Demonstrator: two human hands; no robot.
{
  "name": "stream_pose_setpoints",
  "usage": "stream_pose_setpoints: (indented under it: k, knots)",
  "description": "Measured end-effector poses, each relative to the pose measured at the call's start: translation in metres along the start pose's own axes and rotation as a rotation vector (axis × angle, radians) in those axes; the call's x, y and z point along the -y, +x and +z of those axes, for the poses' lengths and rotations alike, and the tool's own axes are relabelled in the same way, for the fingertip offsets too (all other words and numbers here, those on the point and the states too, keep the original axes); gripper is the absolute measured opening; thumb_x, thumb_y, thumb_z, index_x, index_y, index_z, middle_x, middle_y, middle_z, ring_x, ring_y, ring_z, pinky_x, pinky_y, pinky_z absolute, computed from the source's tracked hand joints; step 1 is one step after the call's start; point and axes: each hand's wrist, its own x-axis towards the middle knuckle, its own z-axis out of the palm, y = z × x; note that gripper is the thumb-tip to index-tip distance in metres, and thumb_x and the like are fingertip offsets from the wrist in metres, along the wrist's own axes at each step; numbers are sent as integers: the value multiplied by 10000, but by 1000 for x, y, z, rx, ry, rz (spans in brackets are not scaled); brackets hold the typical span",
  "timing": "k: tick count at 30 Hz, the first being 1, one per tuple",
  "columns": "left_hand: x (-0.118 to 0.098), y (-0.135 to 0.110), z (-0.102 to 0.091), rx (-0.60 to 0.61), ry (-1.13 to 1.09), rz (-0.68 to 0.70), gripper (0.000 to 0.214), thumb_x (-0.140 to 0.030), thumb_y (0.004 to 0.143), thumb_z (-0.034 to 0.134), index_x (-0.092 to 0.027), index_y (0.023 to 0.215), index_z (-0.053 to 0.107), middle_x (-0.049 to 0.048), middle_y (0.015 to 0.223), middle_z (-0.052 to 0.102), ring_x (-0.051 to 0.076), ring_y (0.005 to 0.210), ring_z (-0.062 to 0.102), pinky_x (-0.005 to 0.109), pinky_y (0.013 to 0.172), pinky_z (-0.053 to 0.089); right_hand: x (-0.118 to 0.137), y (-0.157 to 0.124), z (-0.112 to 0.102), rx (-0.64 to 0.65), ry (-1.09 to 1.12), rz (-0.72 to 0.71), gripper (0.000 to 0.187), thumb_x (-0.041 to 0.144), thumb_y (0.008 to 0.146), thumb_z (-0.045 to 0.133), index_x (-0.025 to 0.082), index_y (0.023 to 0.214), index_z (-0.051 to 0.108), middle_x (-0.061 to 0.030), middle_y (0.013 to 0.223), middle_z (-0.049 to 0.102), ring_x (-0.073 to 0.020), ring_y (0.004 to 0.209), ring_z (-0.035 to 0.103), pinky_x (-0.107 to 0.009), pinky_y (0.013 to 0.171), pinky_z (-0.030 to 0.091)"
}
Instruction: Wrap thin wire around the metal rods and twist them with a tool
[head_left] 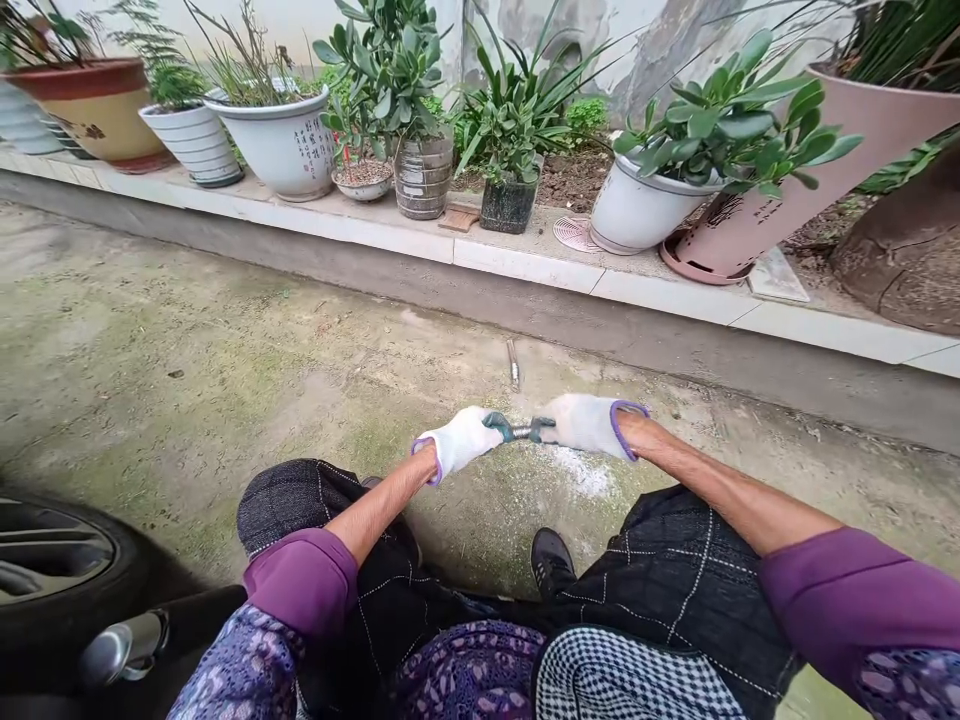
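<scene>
My left hand (pixel 476 437), in a white work glove with dark green fingertips, is closed around one end of a short, shiny, ribbed metal rod (pixel 521 433). At its other end my right hand (pixel 581 424), gloved the same way, is also closed around it. Only the rod's middle shows between the fingers, so its exact kind cannot be made out. A second slim metal piece (pixel 514 365) lies on the concrete just beyond my hands. White powder and crumbs (pixel 589 472) are scattered on the ground below my right hand.
A low tiled ledge (pixel 517 265) runs across the far side, lined with several potted plants, including a white pot (pixel 637 210) and a tall pink pot (pixel 720 225). At lower left are a car wheel (pixel 56 555) and a metal cup (pixel 124 648). My shoe (pixel 551 560) is near the powder.
</scene>
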Motion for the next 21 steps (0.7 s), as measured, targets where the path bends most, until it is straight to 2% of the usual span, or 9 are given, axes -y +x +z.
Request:
stream_pose_setpoints:
  k: [2,5,9,11,14,17,19,21]
  knots:
    - [-3,0,-2,-40,-55,-26,210,-346,855,654,-138,835,663,-36,589,510,77,488,422,209,439,337,3,6,-5,-16,-137,57,274,400,959,588,208,1133,675,-70,1219,652,-238,1049,634,-388,887,538]
    - [-8,-2,-6,-115,-231,-48,207,-374,814,652,-173,793,609,-81,511,382,52,395,261,216,371,196,11,13,-12,-42,-330,118,257,405,918,604,183,983,717,-108,996,719,-287,959,663,-369,780,485]
    - [-15,-3,-10,-147,-351,-41,184,-342,780,650,-175,857,635,-79,513,382,52,376,241,208,349,163,24,14,-17,-45,-714,135,363,449,938,452,200,1038,696,-120,926,737,-271,826,678,-338,655,405]
    - [-15,-2,-10,-148,-404,-80,169,-304,775,633,-167,872,645,-78,505,373,52,371,230,205,345,141,30,12,-17,-44,-777,138,375,445,943,413,215,1063,683,-106,939,743,-252,803,676,-319,625,383]
    - [-12,-3,-8,-77,-592,-166,140,-267,772,607,-159,858,626,-84,511,346,45,377,218,190,361,126,35,8,-12,-90,-784,126,346,425,930,432,207,1037,680,-105,915,737,-236,777,665,-306,615,382]
    - [-14,-7,-9,-8,-750,-190,112,-247,748,629,-174,803,564,-90,535,331,36,400,243,166,385,155,37,1,-7,-180,-612,87,314,419,920,475,192,985,681,-82,830,700,-188,692,614,-283,597,403]
    - [-19,-12,-13,19,-767,-140,150,-237,724,661,-183,807,549,-99,533,317,33,399,243,162,388,165,38,-6,-7,-153,-244,90,318,438,920,487,185,981,671,-32,710,622,-134,563,527,-254,515,397]
    - [-26,-18,-18,62,-738,-39,217,-233,707,689,-189,892,584,-112,521,309,31,383,234,166,381,165,39,-14,-7,-17,219,98,359,487,915,496,179,1013,651,30,599,494,-93,438,393,-229,399,343]
